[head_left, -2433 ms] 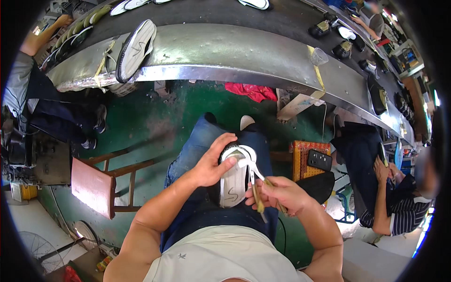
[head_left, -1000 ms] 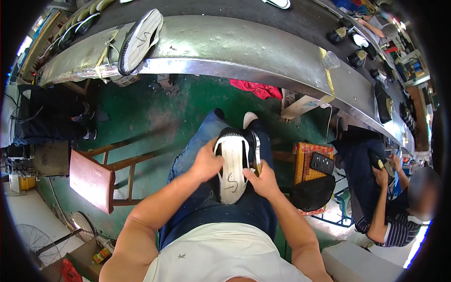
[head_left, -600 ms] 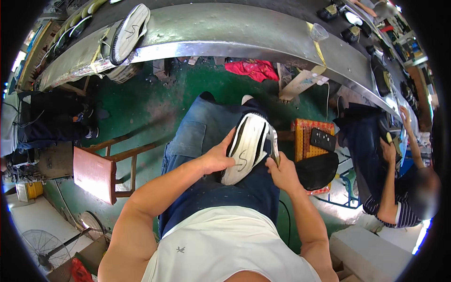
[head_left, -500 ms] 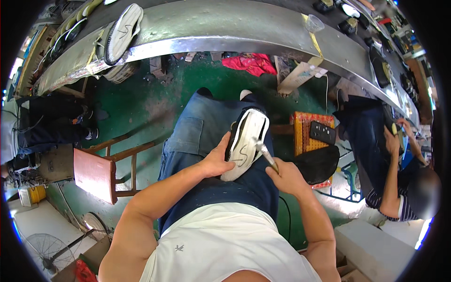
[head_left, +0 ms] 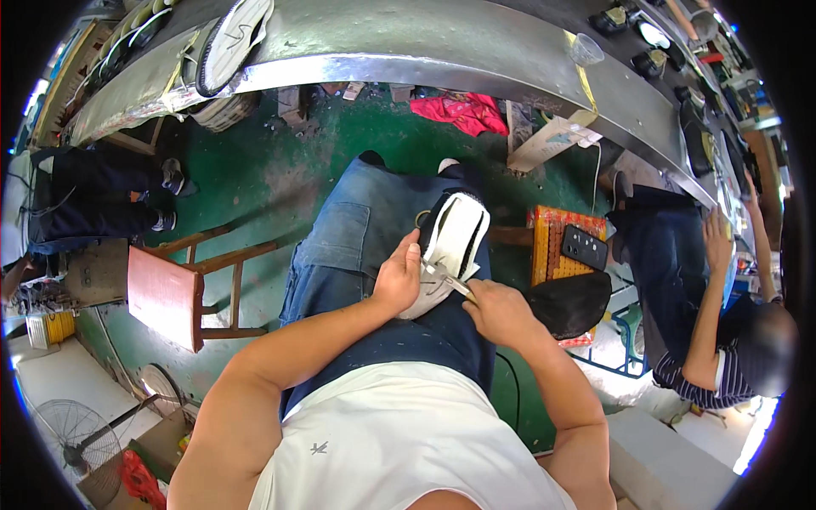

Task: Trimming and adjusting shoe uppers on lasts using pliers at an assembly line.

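Across the lap (head_left: pixel 327 242): pliers (head_left: pixel 450 281) at a black-and-white shoe (head_left: pixel 461 234)

Near the middle of the scene, the shoe lies slanted, its white face up. From the left, the left hand (head_left: pixel 398 279) is closed on its near-left side, thumb just beside the pliers' head. From the right, the right hand (head_left: pixel 501 314) has its fingers wrapped round the other end; whether the jaws pinch anything I cannot tell. Far left, another shoe (head_left: pixel 231 49) rests on the metal bench (head_left: pixel 382 42).
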`<state>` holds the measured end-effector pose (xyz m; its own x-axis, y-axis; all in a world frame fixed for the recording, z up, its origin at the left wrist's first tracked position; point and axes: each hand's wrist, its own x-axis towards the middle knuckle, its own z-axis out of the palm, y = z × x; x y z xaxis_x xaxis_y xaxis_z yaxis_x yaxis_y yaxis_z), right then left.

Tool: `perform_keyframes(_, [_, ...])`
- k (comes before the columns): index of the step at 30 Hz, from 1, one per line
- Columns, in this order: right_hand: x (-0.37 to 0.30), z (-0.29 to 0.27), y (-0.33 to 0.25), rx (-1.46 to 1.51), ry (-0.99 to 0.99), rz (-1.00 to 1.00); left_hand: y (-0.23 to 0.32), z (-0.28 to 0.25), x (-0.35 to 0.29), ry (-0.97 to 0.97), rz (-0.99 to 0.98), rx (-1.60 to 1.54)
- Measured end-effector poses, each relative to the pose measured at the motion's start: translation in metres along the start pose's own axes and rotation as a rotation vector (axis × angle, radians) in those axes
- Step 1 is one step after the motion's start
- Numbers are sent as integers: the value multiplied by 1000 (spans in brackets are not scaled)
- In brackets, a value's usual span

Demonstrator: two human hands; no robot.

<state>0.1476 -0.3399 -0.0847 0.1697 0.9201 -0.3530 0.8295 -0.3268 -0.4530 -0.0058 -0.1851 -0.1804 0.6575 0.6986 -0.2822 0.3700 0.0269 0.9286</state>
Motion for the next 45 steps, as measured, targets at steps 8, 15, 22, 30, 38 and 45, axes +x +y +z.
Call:
perform_keyframes(8, [23, 5, 7, -81, 150, 130, -7, -14, 6, -95, 301, 311])
perform_keyframes(15, [20, -33, 35, 435, -235, 333, 20, -28, 20, -398, 320, 679])
perform_keyframes(22, [57, 6, 31, 169, 90, 200, 56, -35, 27, -586, 195, 850])
perform_keyframes(30, [29, 1, -1, 439, 209, 93, 6, -44, 1, -274, 62, 311])
perform_keyframes(38, [-8, 18, 13, 766, 67, 345, 54, -71, 11, -641, -25, 441])
perform_keyframes(45, [-45, 49, 35, 1231, 295, 423, 172, -118, 36, -435, 469, 99])
